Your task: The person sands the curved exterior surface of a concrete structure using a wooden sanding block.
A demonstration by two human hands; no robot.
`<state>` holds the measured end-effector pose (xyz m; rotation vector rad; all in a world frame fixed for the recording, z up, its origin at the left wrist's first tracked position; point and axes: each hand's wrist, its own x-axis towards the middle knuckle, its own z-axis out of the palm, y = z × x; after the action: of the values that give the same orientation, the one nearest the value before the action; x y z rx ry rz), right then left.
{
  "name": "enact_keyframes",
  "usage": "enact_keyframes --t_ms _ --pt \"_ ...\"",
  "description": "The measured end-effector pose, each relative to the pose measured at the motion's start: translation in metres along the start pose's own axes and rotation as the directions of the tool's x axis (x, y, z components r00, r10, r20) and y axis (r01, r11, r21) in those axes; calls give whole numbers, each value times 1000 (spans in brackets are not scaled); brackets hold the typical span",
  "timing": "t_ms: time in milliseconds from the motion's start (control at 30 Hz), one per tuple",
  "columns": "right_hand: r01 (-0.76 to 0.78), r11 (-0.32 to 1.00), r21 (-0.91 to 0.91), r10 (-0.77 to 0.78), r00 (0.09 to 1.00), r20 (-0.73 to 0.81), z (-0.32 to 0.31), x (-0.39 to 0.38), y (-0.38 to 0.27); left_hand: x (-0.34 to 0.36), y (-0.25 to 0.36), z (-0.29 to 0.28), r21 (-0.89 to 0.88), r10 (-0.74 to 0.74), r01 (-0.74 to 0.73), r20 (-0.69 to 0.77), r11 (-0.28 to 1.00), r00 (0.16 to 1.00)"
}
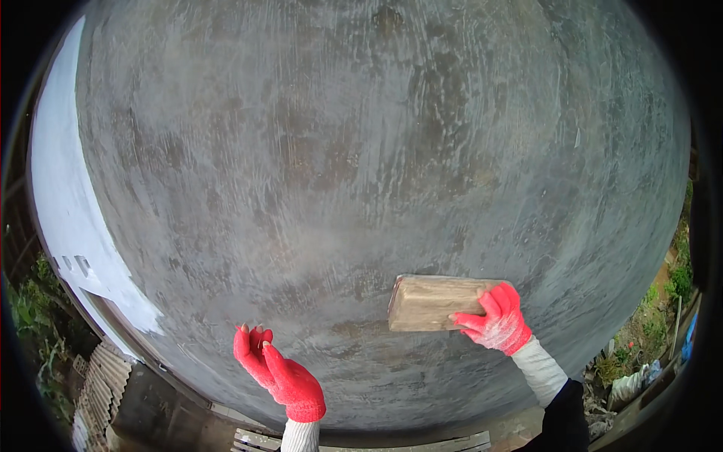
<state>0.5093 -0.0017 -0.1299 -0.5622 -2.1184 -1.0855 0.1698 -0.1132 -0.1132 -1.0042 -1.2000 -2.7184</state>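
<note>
In my right hand (497,320), gloved in pink-red with bare fingertips, is a rectangular wooden block (433,301). The fingers and thumb grip the block's right end, and its far side lies against or close to the grey wall (324,196). A thin pale layer shows along the block's upper and left edges; what it is I cannot tell. My left hand (279,373), in a matching glove, is raised at the lower left in front of the wall. Its fingers are loosely bent and apart, with nothing seen in them.
White coating (68,173) covers the wall's left edge. Slatted boards (361,443) run along the bottom. Corrugated sheets (102,384) stand at lower left beside green plants (41,324). On the right are a weedy bank (663,294) and a pale sack (626,388).
</note>
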Motion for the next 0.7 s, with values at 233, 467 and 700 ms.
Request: enact_keyframes --t_ms 233,467,700 --pt "-677 733 -57 617 699 -361 -13 66 24 -6 14 -34 29 91 -91 11 995 996" --pt "-122 992 9 123 992 -22 37 -27 -50 0 17 -59 25 57 -58 23 998 998" --pt "-788 615 27 738 563 -372 -4 91 1 13 19 -89 115 97 -94 -20 989 995"
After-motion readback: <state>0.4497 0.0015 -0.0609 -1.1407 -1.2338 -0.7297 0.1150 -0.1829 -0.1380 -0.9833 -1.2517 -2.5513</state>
